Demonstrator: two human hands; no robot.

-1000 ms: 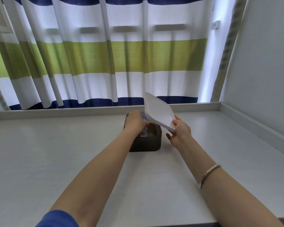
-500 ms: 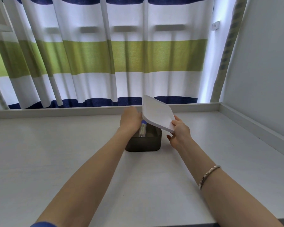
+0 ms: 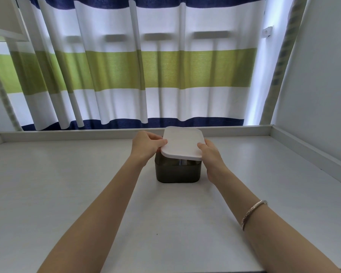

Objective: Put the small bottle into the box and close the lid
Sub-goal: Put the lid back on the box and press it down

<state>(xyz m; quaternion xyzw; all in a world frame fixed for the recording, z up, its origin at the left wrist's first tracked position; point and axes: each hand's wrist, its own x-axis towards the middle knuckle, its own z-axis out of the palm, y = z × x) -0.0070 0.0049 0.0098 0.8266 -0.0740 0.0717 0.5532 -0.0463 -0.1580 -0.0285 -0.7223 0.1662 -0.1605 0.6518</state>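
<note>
A dark translucent box [image 3: 177, 173] stands on the white table, near its far edge. A white square lid [image 3: 182, 143] lies almost flat just above the box, its near edge raised a little off the rim. My left hand [image 3: 147, 145] pinches the lid's left edge and my right hand [image 3: 210, 153] grips its right near corner. Through the gap under the lid a sliver of the small bottle [image 3: 182, 162] shows inside the box; the rest of it is hidden.
The white table [image 3: 87, 184] has a raised rim along the back and the right side. A striped curtain [image 3: 146, 71] hangs behind it and a pale wall [image 3: 319, 85] stands on the right.
My left hand has left the bottle in the box and taken the lid's left edge. The lid has swung down from a steep tilt to nearly flat over the box.
</note>
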